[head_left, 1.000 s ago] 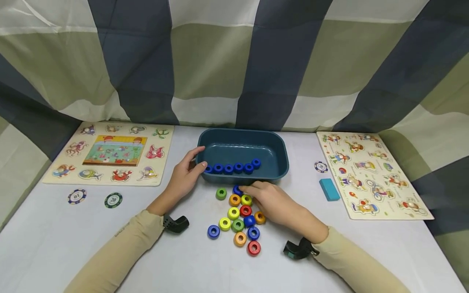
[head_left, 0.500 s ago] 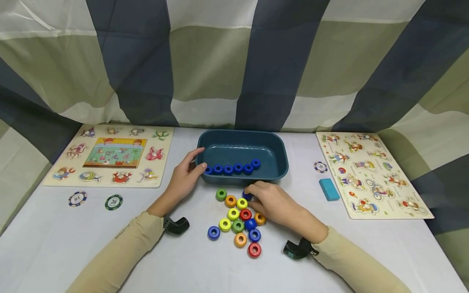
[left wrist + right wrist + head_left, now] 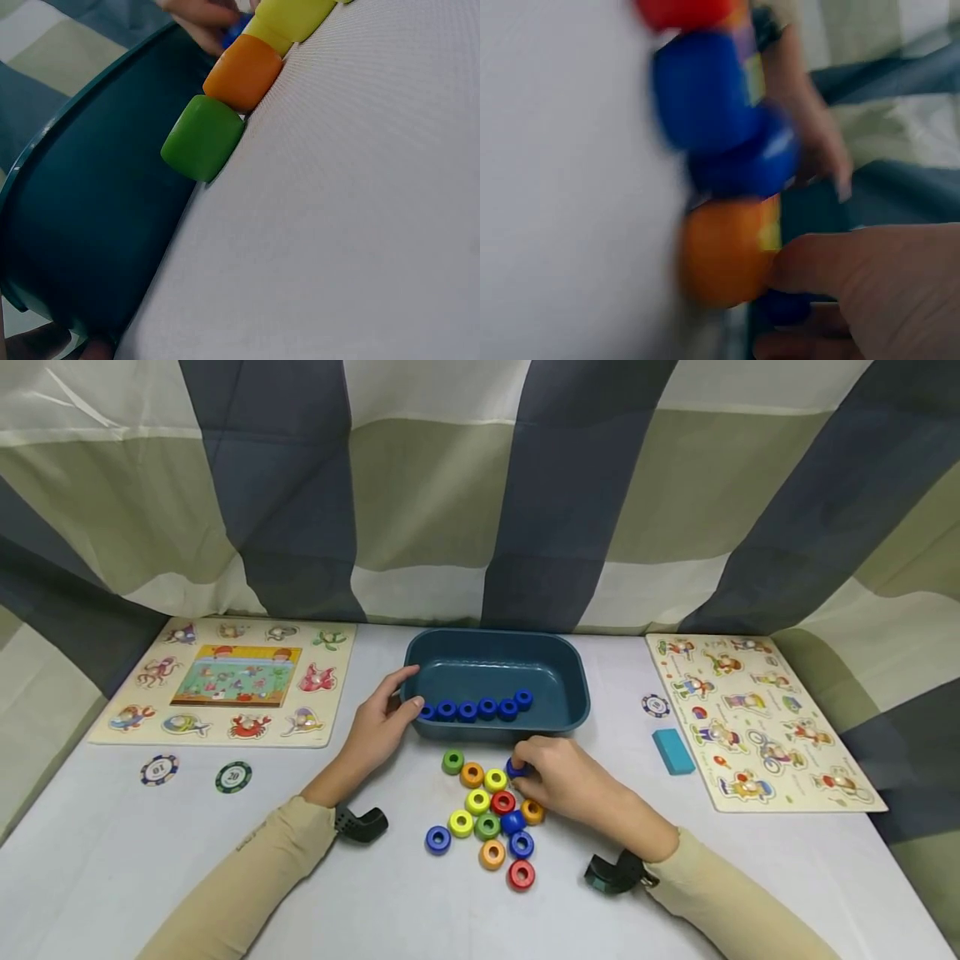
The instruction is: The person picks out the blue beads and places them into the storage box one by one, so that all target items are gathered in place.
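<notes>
My right hand pinches a blue bead between thumb and fingers, just in front of the dark teal tray. Part of that bead is hidden by the fingers. In the right wrist view, the blue bead shows below the thumb, beside an orange bead. My left hand grips the tray's left end, thumb and fingers at the rim. Several blue beads sit in a row along the tray's near inner side. A loose cluster with yellow, green, red and orange beads lies on the cloth.
A sea-animal peg puzzle lies at left, with two poker chips before it. At right are another peg puzzle, a teal block and one more chip. A checked curtain hangs behind the tray.
My right hand has drawn the blue bead rightward out of the cluster's far end. The orange and yellow beads near it shifted left. My left hand stays at the tray.
</notes>
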Tool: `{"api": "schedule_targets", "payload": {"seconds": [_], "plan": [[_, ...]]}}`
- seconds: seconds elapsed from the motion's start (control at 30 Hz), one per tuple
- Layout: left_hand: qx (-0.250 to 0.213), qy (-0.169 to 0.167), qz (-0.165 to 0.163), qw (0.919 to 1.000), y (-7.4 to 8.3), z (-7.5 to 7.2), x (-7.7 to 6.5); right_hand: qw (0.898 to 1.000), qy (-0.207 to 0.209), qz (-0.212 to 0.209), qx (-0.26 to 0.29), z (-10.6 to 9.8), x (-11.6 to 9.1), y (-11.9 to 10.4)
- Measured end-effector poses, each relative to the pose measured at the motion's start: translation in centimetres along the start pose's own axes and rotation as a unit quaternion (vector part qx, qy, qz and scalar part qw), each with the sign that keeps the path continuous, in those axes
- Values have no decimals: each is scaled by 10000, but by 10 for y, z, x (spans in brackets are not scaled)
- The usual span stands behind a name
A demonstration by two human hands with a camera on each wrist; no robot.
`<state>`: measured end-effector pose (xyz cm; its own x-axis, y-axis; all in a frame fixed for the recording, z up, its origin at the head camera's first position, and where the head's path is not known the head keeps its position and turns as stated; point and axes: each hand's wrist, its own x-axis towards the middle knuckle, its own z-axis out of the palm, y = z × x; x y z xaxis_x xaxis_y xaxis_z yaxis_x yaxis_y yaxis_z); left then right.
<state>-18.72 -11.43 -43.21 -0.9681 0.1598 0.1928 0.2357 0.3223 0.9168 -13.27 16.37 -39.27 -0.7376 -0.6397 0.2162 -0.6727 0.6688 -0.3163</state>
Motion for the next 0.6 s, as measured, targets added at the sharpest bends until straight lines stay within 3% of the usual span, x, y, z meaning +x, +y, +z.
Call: {"api": "schedule_targets", "payload": {"seconds": [0.1, 0.2, 0.27, 0.33, 0.47, 0.6], "plan": [[31, -10, 28, 10000, 0, 0, 0, 9991, 147, -250, 323, -17, 4, -3], [56, 22, 28, 10000, 0, -1, -1, 9960, 554, -373, 594, -37, 13, 2], [47, 22, 22, 10000, 0, 0, -1, 9952, 796, -247, 512, -47, 22, 10], [46, 12, -6, 10000, 0, 0, -1, 9966, 773, 92, 256, -54, 32, 18], [43, 2, -60, 10000, -1, 1, 1, 9963, -38, 824, -239, -56, 51, 30], [10, 2, -112, 9999, 7, 1, -1, 9868, -933, 1281, -327, -47, 66, 40]]}}
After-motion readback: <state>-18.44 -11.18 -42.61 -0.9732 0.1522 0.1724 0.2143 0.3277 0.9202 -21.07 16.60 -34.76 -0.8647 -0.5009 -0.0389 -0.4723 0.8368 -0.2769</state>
